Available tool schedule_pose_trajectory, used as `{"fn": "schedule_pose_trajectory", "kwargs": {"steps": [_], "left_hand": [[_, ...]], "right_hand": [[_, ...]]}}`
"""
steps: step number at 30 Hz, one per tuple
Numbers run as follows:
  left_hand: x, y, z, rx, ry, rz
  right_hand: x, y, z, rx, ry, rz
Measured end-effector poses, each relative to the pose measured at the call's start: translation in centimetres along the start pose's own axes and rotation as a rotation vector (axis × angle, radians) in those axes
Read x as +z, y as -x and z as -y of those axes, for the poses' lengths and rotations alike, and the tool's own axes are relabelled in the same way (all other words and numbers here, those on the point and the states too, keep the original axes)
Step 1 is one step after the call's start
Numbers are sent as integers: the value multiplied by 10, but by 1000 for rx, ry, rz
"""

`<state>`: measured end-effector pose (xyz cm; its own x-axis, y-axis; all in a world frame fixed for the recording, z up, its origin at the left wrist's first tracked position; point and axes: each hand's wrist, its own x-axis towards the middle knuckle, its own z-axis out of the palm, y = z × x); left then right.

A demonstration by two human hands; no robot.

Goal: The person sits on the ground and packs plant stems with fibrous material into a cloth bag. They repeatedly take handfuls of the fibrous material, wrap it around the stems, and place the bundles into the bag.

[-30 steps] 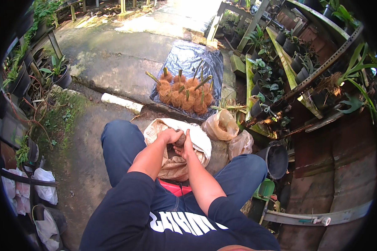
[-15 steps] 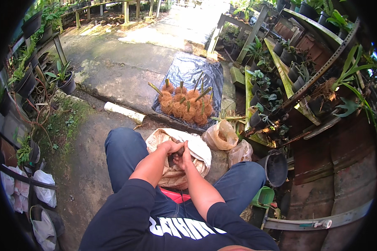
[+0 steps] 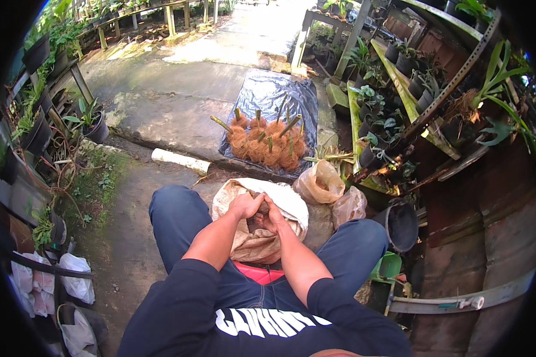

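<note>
Both hands meet over the mouth of a white sack [image 3: 293, 205] with stained, rolled-down sides, standing between my knees. My left hand [image 3: 245, 204] curls around a dark brown clump [image 3: 261, 209], perhaps soil. Pressed against its other side is my right hand [image 3: 272, 218], thumb near the left hand's fingertips. The fingers hide much of the clump and part of the sack's inside. Beyond the sack, several balls wrapped in brown fibre [image 3: 267, 146], with cut green stems sticking up, stand together on a shiny black plastic sheet [image 3: 262, 89].
Right of the sack stand two clear plastic bags [image 3: 319, 182], a black bucket [image 3: 401, 226] and a green container [image 3: 387, 266]. A white pipe piece [image 3: 180, 160] lies on the concrete at left. Potted plants [image 3: 93, 121] on racks line both sides.
My hands stay together over the sack, and the right hand's fingers have spread slightly around the clump. The whole view has shifted a little.
</note>
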<state>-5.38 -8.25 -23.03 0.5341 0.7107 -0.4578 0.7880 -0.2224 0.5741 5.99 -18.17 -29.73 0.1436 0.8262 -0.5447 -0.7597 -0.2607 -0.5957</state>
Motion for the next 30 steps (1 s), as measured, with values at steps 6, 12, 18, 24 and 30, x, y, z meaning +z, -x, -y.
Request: {"fn": "schedule_pose_trajectory", "kwargs": {"steps": [6,12,18,24,30], "left_hand": [[-13,19,-11,21,38,-44],[8,-8,9,118,127,-133],[-2,0,3,162,203,-81],[4,-15,13,92,340,86],[3,-11,3,-15,182,58]], "right_hand": [[4,9,11,-13,33,83],[8,16,21,-57,54,112],[4,13,19,-72,11,161],[-2,10,3,-86,-82,153],[4,16,0,-21,-191,88]]}}
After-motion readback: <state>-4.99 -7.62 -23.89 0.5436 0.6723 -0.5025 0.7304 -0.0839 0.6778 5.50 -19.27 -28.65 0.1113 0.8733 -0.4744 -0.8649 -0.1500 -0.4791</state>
